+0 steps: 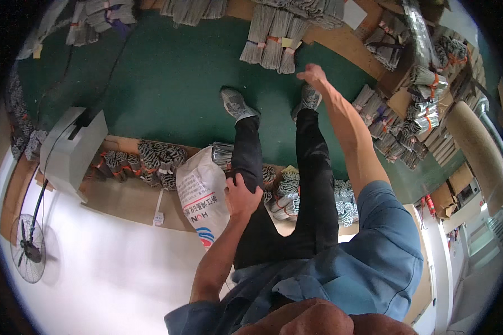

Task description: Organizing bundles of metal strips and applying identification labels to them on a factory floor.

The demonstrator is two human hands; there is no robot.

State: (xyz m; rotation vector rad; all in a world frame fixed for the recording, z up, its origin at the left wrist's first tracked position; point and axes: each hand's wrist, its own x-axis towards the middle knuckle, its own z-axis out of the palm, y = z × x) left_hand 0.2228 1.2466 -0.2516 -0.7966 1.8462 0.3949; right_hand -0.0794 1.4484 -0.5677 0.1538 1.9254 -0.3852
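Note:
My left hand (243,198) rests on my left knee, its fingers spread over the black trouser leg (246,153), and holds nothing. Stretched forward over the green floor, my right hand (314,75) has its fingers partly extended to the left, with nothing visible in them. Just beyond and left of it lie bundles of thin grey strips (276,36), tied with orange and purple bands; the hand looks apart from them. A yellow tag (288,43) sits on one bundle. Below the right hand is my right shoe (311,97).
A white printed sack (204,187) leans beside my left leg. More tied bundles stand behind my legs (162,162), at the far left (109,14) and along the right (383,120). A grey metal box (72,148) and a fan (31,251) are at left, a cardboard roll (475,137) at right.

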